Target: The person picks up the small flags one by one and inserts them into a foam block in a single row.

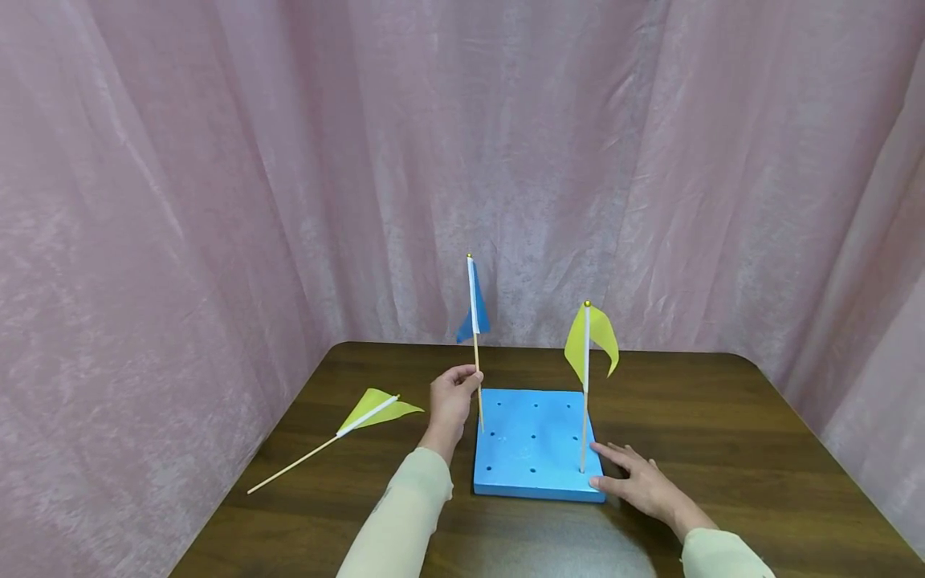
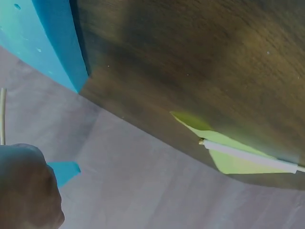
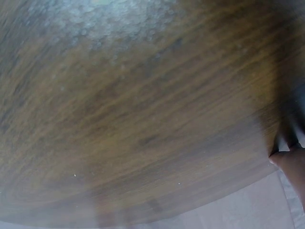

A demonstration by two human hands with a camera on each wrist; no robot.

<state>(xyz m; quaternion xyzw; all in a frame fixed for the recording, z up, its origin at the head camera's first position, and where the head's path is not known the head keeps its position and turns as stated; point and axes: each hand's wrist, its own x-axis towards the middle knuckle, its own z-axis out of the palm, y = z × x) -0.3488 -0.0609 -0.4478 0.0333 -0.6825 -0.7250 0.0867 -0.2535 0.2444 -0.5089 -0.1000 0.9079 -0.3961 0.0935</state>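
Evidently, the left grip pinches the blue pennant partway down its stick, leaving the lower end free at the perforated board's left side; the right grip, outstretched, grasping nothing, touches the opposite edge (presumably steadying it).

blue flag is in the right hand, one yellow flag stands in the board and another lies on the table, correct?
Not quite: the head view shows the blue flag in the left hand, not the right hand. One yellow flag stands in the board and another yellow flag lies on the table.
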